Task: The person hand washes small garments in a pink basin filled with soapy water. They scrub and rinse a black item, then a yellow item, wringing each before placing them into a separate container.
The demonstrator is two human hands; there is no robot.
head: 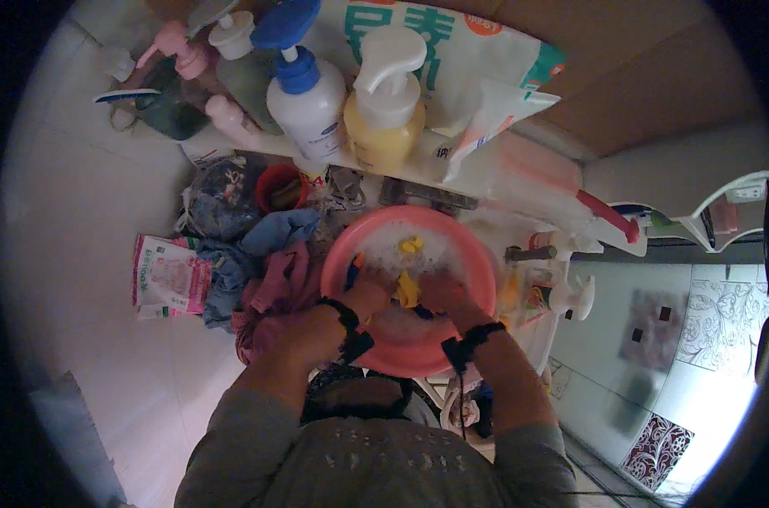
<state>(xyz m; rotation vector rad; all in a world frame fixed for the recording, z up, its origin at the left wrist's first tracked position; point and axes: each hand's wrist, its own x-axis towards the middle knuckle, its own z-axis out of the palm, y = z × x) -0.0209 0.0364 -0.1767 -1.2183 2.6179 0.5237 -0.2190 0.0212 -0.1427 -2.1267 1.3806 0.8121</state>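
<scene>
A round pink plastic basin (pixel 482 279) of foamy water stands in front of me. My left hand (pixel 368 295) and my right hand (pixel 440 293) are both in it, close together in the suds. Between them a wet yellow cloth (pixel 408 289) is bunched up, and my fingers appear closed on it, though blur and foam hide the fingertips. Dark blue cloth (pixel 353 274) shows beside my left hand, with another dark bit near my right. A second yellow piece (pixel 411 244) pokes out of the foam farther back. Each wrist wears a black strap.
Denim (pixel 226 279) and reddish clothes (pixel 286 279) lie left of the basin by a printed packet (pixel 172 276). Behind are a red cup (pixel 283 188) and a shelf with pump bottles (pixel 384 120) and a large bag (pixel 461 57). A faucet handle (pixel 530 254) and more bottles stand right.
</scene>
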